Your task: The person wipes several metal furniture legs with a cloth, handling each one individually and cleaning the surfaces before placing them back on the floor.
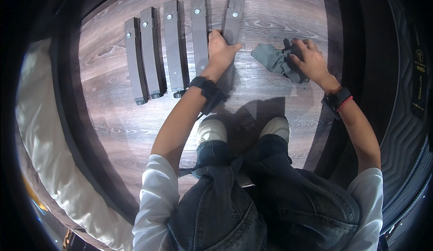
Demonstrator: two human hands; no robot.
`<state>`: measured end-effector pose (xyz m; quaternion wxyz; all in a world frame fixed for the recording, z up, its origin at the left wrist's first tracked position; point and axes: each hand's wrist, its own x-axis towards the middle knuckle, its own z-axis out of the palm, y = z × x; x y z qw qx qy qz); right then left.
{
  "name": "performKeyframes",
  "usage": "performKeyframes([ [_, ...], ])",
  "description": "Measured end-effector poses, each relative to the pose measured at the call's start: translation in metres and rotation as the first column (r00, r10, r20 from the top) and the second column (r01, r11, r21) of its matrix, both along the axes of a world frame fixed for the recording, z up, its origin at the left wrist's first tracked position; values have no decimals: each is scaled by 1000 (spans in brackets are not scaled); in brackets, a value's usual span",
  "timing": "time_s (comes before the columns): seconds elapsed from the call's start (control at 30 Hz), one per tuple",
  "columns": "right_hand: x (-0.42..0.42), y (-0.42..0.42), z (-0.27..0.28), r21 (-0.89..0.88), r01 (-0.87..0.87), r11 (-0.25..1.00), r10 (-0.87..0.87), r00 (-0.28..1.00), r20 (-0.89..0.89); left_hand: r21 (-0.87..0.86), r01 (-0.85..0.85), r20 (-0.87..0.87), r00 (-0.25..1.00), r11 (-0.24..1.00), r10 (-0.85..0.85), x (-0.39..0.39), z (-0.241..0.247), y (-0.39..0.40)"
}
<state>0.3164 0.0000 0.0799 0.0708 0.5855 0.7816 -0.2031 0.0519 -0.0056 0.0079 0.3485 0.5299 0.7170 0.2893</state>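
Several grey metal legs with bolts near their far ends and black feet at their near ends lie side by side on the wood-grain floor. My left hand (221, 50) is around the rightmost metal leg (234, 24), its thumb on the right side; the forearm and wrist device hide part of that leg. Just left of the hand lies another metal leg (199, 31). My right hand (311, 60) rests with curled fingers on a crumpled grey-green cloth (270, 58), bunching its darker right part against the floor.
My white shoes (212, 131) stand on the floor (135, 126) below the hands. A dark frame edge and pale fabric (44, 115) border the left side. At the right are a dark frame and a dark quilted mattress (401, 115).
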Motion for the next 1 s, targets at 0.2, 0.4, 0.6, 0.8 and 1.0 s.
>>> performKeyframes([
  [0.2,-8,-23,-4,168,-401,901,380,914,141,139,66,-368,930,988,-10,14,1,-10],
  [0.4,-7,-18,-21,97,-471,877,436,864,252,166,224,-553,827,960,-98,14,24,-7],
  [0.6,-51,4,11,161,-236,958,242,970,-17,136,262,-548,824,956,-148,1,35,-18],
  [0.8,-111,35,-6,645,-345,682,456,890,-6,134,219,-535,837,967,-115,4,32,-31],
  [1.0,-126,46,-31,541,-528,654,489,841,230,56,191,-494,859,980,-139,6,33,-28],
])
